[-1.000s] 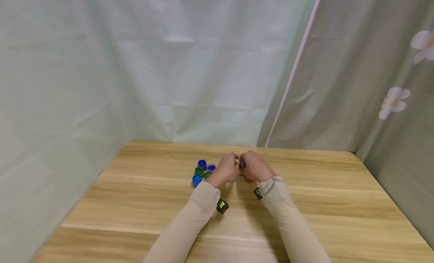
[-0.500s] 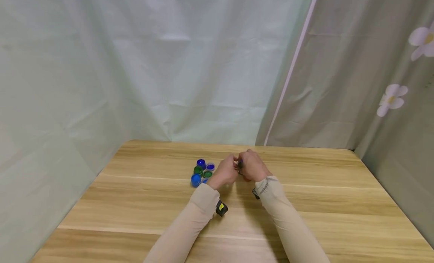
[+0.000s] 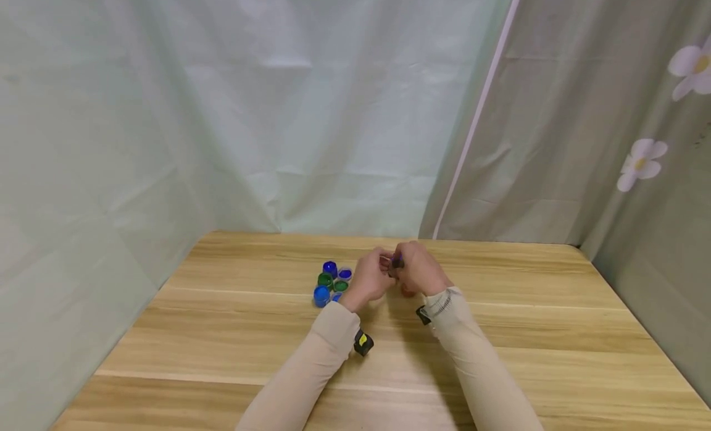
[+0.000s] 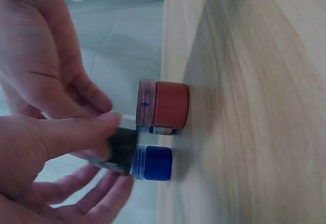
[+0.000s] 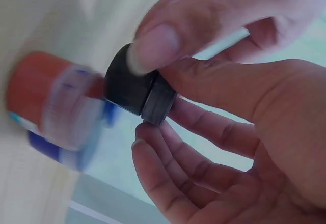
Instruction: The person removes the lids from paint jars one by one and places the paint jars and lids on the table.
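Observation:
Both hands meet over a small black paint jar above the table. My left hand pinches its dark body, the thumb pressing one side. On the ridged lid lie the thumb and forefinger of my right hand, while its other fingers are loosely bent. Below stand an orange paint jar and a dark blue paint jar, both with clear lids. In the head view the hands hide most of these.
Left of the hands stand open jars of dark blue, green and lighter blue paint. Paint-stained lids lie beside them. The wooden table reaches back to a hanging curtain.
My right hand has shifted slightly up and to the right, so more of the orange jar shows. The fingers of my left hand have spread a little. The open jars have not moved.

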A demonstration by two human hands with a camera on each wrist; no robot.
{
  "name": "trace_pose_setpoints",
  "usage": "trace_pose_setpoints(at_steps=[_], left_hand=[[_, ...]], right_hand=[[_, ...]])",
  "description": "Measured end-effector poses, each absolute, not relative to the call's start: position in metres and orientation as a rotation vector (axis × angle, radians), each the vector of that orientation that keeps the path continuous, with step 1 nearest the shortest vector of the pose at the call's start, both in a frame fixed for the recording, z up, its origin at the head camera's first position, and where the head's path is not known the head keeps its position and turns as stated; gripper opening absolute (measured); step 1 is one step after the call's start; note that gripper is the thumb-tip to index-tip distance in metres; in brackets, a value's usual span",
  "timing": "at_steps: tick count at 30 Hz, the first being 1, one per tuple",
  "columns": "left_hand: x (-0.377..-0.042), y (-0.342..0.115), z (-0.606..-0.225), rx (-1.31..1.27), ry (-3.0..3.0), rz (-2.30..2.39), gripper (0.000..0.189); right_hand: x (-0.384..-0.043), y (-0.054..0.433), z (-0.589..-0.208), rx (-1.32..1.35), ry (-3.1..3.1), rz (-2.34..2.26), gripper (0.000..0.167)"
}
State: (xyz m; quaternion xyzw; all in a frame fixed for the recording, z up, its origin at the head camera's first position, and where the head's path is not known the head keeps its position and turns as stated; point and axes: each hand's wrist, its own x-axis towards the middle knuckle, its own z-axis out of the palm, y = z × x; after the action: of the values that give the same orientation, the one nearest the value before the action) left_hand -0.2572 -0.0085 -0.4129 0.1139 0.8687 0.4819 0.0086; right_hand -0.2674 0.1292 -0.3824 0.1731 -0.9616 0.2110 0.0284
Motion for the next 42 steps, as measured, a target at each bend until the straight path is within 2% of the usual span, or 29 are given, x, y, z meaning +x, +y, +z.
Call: trace_pose_setpoints(at_steps=[5,9,23,42], left_hand=[[-0.255,-0.007,-0.411,0.349,2.687,1.744,0.029],[-0.254,-0.005,-0.409,0.302,2.666,1.872,0.023],[-0.251,0.001,-0.406,0.102,2.507,2.000,0.027],[-0.253,-0.003,-0.400,0.014,2.412,2.074,0.025]], right_hand=[[-0.260,0.135,-0.367,0.485,-2.925,0.795,0.019],[-0.255,0.137,-0.357,0.459,-2.864,0.858,0.021],[-0.244,0.133,-0.350,0.385,-2.806,0.806,0.024],[-0.243,0.128,-0.345,0.434,-2.821,0.762,0.012]])
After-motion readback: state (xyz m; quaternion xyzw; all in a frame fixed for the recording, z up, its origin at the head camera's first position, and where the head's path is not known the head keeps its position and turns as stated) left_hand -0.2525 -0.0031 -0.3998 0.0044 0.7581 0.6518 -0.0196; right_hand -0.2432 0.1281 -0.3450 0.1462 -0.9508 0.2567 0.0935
